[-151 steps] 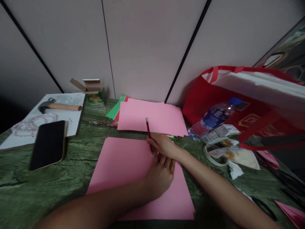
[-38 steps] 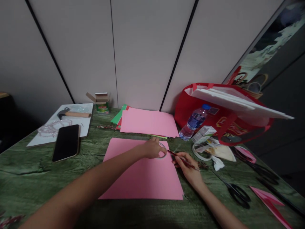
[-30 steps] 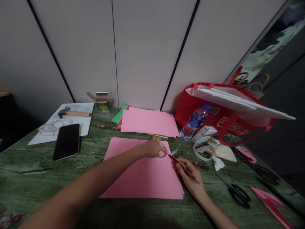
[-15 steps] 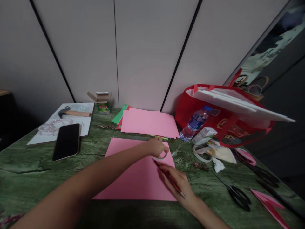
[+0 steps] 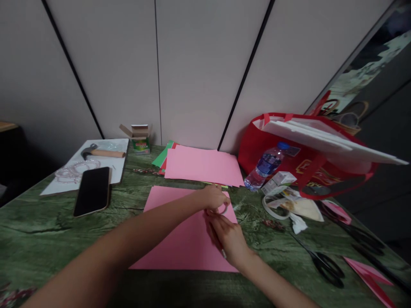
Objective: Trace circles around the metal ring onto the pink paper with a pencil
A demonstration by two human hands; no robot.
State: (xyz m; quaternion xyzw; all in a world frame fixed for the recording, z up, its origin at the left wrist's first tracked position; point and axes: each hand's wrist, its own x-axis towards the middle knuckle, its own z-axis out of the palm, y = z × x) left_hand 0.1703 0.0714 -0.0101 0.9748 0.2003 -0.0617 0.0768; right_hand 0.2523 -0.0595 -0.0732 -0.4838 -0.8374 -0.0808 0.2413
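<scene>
Both hands [image 5: 231,239] cluster over pink paper [image 5: 186,246], green tabletop [image 5: 268,252] bordering its right edge.

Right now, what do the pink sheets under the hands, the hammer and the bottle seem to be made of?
Pink sheets: matte paper or thin card, judging by flat, crisp edges.
Hammer: handle apparently wood, tan and dull; dark, curved head likely metal.
Bottle: probably glossy plastic, as the see-through walls catch highlights.
</scene>
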